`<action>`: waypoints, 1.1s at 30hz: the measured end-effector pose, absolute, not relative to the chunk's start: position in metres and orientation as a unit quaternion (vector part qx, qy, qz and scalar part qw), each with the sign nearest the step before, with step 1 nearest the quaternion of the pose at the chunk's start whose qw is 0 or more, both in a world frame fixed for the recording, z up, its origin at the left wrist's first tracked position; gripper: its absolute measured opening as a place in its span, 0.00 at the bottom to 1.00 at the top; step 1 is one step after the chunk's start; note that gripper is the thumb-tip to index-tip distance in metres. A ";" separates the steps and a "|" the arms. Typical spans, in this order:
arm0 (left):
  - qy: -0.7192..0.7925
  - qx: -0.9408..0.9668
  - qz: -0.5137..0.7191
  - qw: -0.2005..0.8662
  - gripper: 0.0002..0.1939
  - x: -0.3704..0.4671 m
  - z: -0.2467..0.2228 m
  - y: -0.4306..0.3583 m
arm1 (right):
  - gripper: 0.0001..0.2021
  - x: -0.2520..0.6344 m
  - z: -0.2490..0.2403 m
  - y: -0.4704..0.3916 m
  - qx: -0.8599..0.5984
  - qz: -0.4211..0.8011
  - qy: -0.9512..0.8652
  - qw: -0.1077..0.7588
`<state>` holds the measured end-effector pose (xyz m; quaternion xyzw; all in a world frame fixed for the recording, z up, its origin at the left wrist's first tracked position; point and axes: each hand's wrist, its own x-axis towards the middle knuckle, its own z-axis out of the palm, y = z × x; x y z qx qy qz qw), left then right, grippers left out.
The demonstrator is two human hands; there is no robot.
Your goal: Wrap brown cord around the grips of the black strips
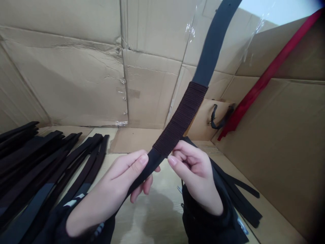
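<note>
A long, curved, flat black scabbard-like strip (214, 44) slants from bottom centre up past the top edge. Tightly wound dark brown cord wrapping (181, 118) covers its middle stretch. My left hand (129, 173) grips the strip just below the wrapping, thumb on top and fingers curled underneath. At the wrapping's lower right edge, my right hand (194, 173) is closed, with thumb and forefinger pinching there. Whether a loose cord end lies between those fingertips is too small to tell. The strip's lower end is hidden behind my left forearm.
Many similar dark curved strips (50, 159) lie piled at the left. More black strips (238, 196) lie at the right, partly behind my sleeve. Cardboard walls (83, 81) enclose the work surface. A red ribbon (269, 74) and a black loop (215, 118) hang at the right.
</note>
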<state>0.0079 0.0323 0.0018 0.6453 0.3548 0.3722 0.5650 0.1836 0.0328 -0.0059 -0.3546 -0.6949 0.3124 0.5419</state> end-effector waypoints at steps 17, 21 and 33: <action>0.105 0.436 0.281 0.849 0.22 0.018 -0.024 0.041 | 0.12 0.179 -0.007 0.034 -0.286 0.458 -0.652 0.533; 0.176 0.498 0.323 0.786 0.21 0.022 -0.020 0.040 | 0.10 0.178 -0.006 0.035 -0.300 0.462 -0.644 0.531; 0.283 0.488 0.452 0.691 0.23 0.029 -0.022 0.034 | 0.06 0.164 -0.003 0.031 -0.378 0.333 -0.705 0.499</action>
